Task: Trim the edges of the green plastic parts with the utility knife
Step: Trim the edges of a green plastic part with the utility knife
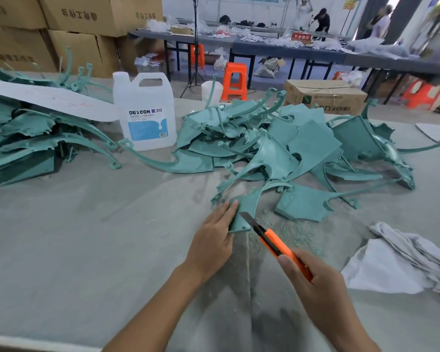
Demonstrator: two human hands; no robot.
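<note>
Fingers (228,212) of left hand (211,242): curled over the near edge of one green plastic part (248,205), holding it on the grey table (87,237). Right hand (315,283): wrapped round orange utility knife (274,243), blade out, tip against the part. Part: teal, curved, just before the heap of green parts (277,141). Green shavings (297,233) alongside.

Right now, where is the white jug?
Head view, left of centre: white jug on the table, between left pile and right pile of green parts.
</note>
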